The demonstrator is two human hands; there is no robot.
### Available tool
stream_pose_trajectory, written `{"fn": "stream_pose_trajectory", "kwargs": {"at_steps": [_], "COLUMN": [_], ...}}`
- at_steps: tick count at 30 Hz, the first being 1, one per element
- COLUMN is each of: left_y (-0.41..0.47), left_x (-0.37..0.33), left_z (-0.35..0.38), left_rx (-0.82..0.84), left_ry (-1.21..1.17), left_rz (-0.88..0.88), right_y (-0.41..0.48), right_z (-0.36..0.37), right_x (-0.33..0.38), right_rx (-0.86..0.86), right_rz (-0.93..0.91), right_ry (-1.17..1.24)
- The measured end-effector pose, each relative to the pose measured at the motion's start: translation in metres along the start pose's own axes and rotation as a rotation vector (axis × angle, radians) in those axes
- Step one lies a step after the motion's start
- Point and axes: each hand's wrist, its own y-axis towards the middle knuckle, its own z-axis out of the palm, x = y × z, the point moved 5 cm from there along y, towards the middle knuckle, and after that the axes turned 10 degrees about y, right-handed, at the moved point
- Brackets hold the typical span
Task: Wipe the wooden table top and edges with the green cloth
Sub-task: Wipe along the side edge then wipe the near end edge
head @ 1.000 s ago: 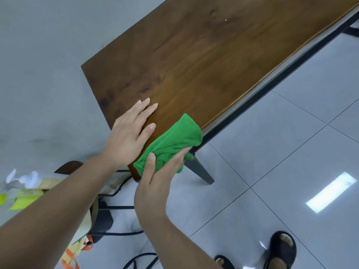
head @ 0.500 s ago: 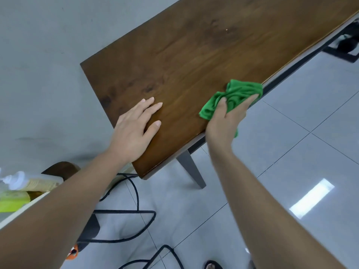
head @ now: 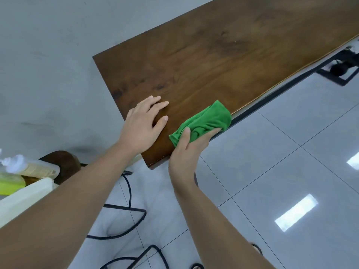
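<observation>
Looking down through the head camera, the one view there is, I see the right hand clamped on the green cloth, thumb on top and fingers wrapped under the tabletop's near long edge, so the cloth is folded over that edge just short of the near corner. The left hand lies flat and spread on the wood, holding nothing, just beside the cloth and nearer the short end edge.

The tabletop's long axis runs away from the person toward the upper right, and the cloth's own length lies along that same edge. That is what the next stroke turns on, I would judge: the whole run of edge to be wiped stretches forward and right of the right hand, which is the hand already on it, with only the corner behind.

The cloth is bright green, soft and bunched into ridges, with a loose tail poking out by the thumb. The wood is dark brown and smooth with darker patches; whether it is damp I cannot tell.
</observation>
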Motion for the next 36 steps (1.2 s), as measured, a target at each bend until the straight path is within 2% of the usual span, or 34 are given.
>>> {"fn": "stream_pose_trajectory", "kwargs": {"at_steps": [3, 6, 11, 17, 20, 25, 29, 34, 36], "left_y": [-0.007, -0.020, -0.068, -0.123, -0.139, -0.151, -0.143, -0.112, -0.096], "left_x": [0.004, 0.011, 0.017, 0.021, 0.018, -0.003, -0.009, 0.007, 0.020], "left_z": [-0.001, 0.003, 0.001, -0.019, -0.033, -0.069, -0.092, -0.106, -0.100], "left_rx": [-0.048, -0.070, -0.119, -0.211, -0.162, -0.127, -0.214, -0.301, -0.321], "left_ry": [-0.061, -0.218, -0.485, -0.715, -0.856, -1.111, -1.388, -1.454, -1.459], "left_rz": [-0.055, -0.130, -0.248, -0.497, -0.662, -0.775, -0.798, -0.769, -0.780], "right_y": [-0.041, -0.070, -0.099, -0.118, -0.117, -0.096, -0.066, -0.033, -0.023], "right_z": [0.016, 0.022, 0.008, -0.008, -0.009, 0.018, 0.062, 0.116, 0.132], "right_x": [-0.012, -0.012, 0.006, 0.043, 0.064, 0.104, 0.127, 0.139, 0.126], "right_rx": [0.055, 0.144, 0.298, 0.450, 0.551, 0.829, 1.063, 1.176, 1.202], "right_rz": [0.026, 0.079, 0.294, 0.487, 0.518, 0.326, -0.004, -0.430, -0.510], "right_ry": [-0.018, 0.038, 0.027, -0.097, -0.132, -0.242, -0.391, -0.630, -0.711]}}
